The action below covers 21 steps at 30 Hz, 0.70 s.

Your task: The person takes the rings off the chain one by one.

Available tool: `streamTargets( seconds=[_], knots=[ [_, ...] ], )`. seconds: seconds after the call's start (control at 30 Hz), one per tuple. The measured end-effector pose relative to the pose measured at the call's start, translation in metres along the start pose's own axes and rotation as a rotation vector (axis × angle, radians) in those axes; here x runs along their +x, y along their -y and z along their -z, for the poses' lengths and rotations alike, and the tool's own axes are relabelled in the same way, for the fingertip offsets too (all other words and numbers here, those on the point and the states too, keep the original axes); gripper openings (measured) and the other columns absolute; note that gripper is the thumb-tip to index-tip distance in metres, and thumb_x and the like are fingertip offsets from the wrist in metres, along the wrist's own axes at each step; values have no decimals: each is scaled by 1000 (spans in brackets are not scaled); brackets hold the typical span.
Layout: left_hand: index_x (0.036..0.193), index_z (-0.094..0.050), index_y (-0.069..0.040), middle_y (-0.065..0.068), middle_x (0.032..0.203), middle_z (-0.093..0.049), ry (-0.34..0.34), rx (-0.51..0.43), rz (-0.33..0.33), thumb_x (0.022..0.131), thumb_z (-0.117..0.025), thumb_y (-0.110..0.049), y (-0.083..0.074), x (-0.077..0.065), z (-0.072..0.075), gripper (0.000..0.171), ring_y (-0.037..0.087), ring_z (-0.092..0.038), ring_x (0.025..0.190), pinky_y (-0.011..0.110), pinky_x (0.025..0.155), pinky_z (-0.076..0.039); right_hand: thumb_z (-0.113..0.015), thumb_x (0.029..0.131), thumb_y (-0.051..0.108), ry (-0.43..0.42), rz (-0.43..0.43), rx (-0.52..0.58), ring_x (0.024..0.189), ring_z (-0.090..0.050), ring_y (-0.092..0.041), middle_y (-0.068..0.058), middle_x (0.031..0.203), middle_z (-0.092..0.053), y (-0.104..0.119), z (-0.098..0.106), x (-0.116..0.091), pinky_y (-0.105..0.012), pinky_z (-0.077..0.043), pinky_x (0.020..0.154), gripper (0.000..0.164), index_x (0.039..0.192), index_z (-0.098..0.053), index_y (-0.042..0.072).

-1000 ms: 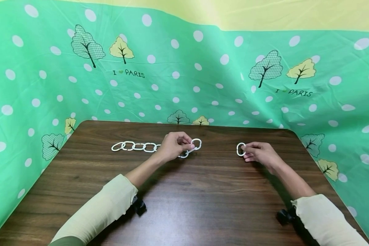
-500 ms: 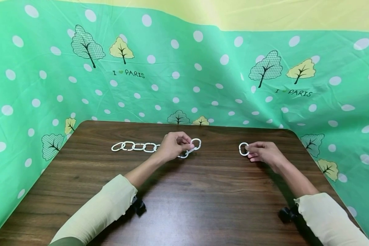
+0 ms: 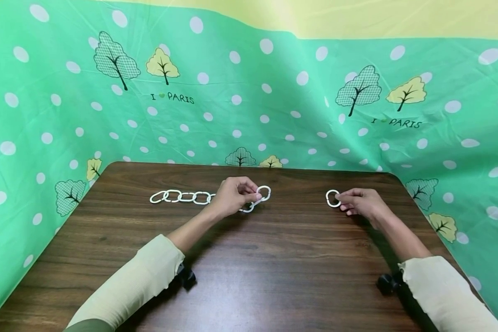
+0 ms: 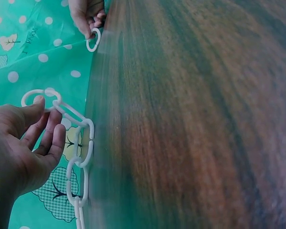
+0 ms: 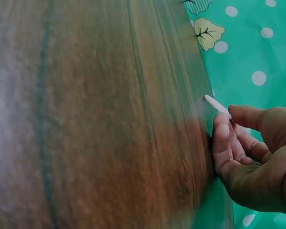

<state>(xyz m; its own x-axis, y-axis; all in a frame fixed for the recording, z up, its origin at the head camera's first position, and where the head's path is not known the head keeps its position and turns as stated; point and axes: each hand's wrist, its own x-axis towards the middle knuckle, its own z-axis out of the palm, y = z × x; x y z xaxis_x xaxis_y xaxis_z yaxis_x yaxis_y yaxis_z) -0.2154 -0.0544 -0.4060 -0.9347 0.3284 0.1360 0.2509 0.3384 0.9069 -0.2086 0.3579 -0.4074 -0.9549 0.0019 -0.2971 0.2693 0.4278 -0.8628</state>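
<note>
A chain of white plastic links (image 3: pixel 201 198) runs left to right along the far part of the table. My left hand (image 3: pixel 231 196) pinches the link at its right end (image 3: pixel 263 187) between thumb and fingers, holding it raised. In the left wrist view the chain (image 4: pixel 89 152) hangs down from that pinched link. Part of the chain is hidden behind the hand in the head view. Farther right, my right hand (image 3: pixel 365 204) pinches a single loose link (image 3: pixel 327 198) by its right side. From the right wrist, this link (image 5: pixel 214 104) shows edge-on at the fingertips.
The brown wood-grain table (image 3: pixel 265 267) reaches back to a green dotted cloth (image 3: pixel 282 101) hanging behind it. Black wrist cameras sit below both sleeves.
My right hand has drawn the loose link slightly to the right, away from the chain. The left hand stays in place with its link.
</note>
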Motion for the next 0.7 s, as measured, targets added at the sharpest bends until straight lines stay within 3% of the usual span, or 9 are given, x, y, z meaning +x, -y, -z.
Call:
streamTargets(
  seconds=[0.17,0.47,0.7],
  knots=[
    [103,-82,-5,9,93,-84,2,-1,-11,96,-90,-10,0,1,-1,12,6,-72,77,22,76,-57,-77,110,28,-3,0,-23,78,-73,-1,12,82,-77,0,1,0,-24,-65,72,32,122,-73,-2],
    [102,-82,-5,8,92,-83,6,1,-12,96,-91,-9,-1,2,-4,12,5,-71,77,21,74,-56,-74,112,32,-29,-6,-127,78,-70,-2,10,84,-75,1,-3,-1,-24,-64,72,42,126,-69,-7],
    [102,-82,-6,8,93,-84,13,9,-15,96,-91,-11,-3,1,-5,11,5,-71,78,22,76,-56,-74,111,29,-50,-6,-151,76,-70,-2,9,83,-74,5,-6,-2,-24,-64,71,40,124,-68,-8]
  ],
)
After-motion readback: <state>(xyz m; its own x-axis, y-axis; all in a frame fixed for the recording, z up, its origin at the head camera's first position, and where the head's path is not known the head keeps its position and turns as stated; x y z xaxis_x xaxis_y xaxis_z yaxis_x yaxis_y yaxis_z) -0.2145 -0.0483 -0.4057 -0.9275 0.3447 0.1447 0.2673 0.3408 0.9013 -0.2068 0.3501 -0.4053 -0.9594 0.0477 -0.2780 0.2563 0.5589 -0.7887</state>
